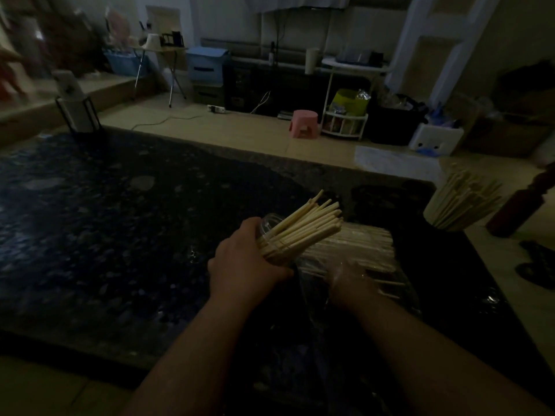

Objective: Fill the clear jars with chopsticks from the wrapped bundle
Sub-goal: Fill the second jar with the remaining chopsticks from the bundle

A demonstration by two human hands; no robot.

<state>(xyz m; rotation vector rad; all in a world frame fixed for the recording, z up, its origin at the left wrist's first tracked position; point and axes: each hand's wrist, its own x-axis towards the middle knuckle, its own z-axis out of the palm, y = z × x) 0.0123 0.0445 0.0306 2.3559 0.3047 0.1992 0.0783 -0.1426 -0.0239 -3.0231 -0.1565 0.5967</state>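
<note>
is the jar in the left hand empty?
No: the clear jar gripped by the left hand is tilted and has a sheaf of chopsticks sticking out of it.

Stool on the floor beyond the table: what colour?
The stool is pink, seen in the head view.

On your table (120, 220): jar (270, 228) holding chopsticks (309, 223), near centre, in your left hand (246, 262); wrapped bundle (360, 250) just right of it; second jar (450, 217) far right.
</note>
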